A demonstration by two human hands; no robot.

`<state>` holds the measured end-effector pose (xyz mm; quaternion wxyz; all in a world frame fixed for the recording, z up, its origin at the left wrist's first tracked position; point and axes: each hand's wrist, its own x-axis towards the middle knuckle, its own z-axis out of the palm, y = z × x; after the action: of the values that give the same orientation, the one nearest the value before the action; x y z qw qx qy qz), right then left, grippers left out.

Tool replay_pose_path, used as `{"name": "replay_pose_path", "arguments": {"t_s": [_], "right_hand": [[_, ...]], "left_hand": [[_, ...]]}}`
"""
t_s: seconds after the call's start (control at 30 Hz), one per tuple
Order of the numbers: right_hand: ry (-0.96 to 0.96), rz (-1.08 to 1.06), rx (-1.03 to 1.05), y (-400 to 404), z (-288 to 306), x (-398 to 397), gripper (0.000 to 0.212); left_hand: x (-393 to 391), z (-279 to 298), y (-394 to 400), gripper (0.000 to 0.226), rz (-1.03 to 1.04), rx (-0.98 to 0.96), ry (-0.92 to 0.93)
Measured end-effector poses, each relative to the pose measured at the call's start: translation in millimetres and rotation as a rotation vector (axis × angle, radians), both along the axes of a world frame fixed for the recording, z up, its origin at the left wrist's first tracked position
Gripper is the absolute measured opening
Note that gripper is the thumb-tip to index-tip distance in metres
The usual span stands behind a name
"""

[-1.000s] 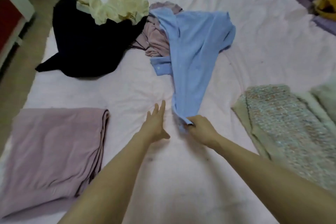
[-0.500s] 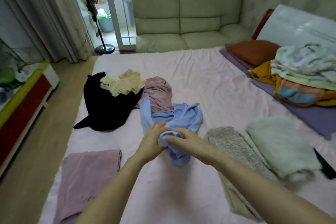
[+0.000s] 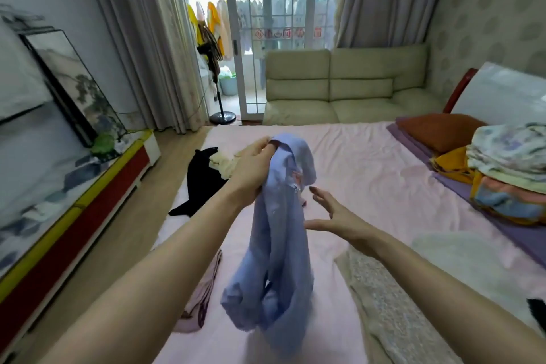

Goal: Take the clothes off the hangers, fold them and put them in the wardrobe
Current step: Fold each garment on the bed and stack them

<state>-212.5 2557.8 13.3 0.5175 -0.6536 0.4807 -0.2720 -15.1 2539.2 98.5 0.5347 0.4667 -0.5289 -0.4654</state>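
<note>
- left hand [image 3: 253,167] fingers now bunched tight on the top of the blue shirt [image 3: 280,233], lifted mid-frame off the bed [image 3: 369,168] where it lay a second ago
- right hand [image 3: 334,216] has let go, fingers spread just beside it
- guessing it gets shaken out next, folding hasn't started

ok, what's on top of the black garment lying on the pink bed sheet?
A crumpled cream-yellow garment lies on the black garment's upper right part. The left hand, gripping the hanging light blue shirt, covers the cream piece's right side, so anything beyond is hidden.
</note>
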Motion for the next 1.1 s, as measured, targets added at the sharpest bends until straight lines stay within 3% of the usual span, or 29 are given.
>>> {"name": "replay_pose_path", "arguments": {"t_s": [0.07,0.13,0.17,0.3,0.4,0.5,0.6,0.7,0.73,0.8,0.83,0.87,0.9,1.0,1.1], "right_hand": [[-0.003,0.12,0.057,13,-2,20,0.051],[-0.045,0.072,0.073,25,-3,39,0.013],[-0.051,0.008,0.046,28,-2,45,0.007],[-0.09,-0.166,-0.142,36,9,58,0.035],[-0.158,-0.195,-0.198,35,25,67,0.042],[-0.245,-0.251,-0.2,34,50,82,0.031],[-0.253,-0.286,-0.208,31,64,100,0.03],[-0.232,-0.382,-0.188,30,71,104,0.03],[-0.174,-0.417,-0.212,31,71,101,0.028],[0.161,-0.448,-0.338,32,67,88,0.008],[0.342,-0.449,-0.412,37,63,81,0.01],[0.447,-0.416,-0.473,40,55,76,0.026],[0.456,-0.343,-0.556,47,48,74,0.039],[0.327,-0.015,-0.63,73,38,80,0.059],[0.009,0.044,-0.336,92,46,93,0.054]], "left_hand": [[-1,15,15,0.026,0.036,-0.004,0.051],[6,15,24,0.025,0.118,-0.008,0.049],[12,11,26,0.024,0.176,0.007,0.042],[57,-26,35,0.024,0.372,0.183,-0.248],[71,-49,65,0.056,0.299,0.263,-0.328],[64,-64,105,0.034,0.014,0.217,-0.305],[61,-93,131,0.037,-0.278,0.278,-0.267],[64,-112,125,0.025,-0.124,0.355,-0.383],[67,-114,119,0.017,-0.035,0.384,-0.396],[70,-100,110,0.013,0.057,0.379,-0.299],[73,-89,104,0.018,0.077,0.384,-0.216],[76,-77,97,0.022,0.083,0.387,-0.127],[79,-65,91,0.023,0.071,0.396,-0.061],[82,-25,77,0.018,-0.028,0.402,0.062],[85,-1,67,0.015,-0.095,0.396,0.046]]}}
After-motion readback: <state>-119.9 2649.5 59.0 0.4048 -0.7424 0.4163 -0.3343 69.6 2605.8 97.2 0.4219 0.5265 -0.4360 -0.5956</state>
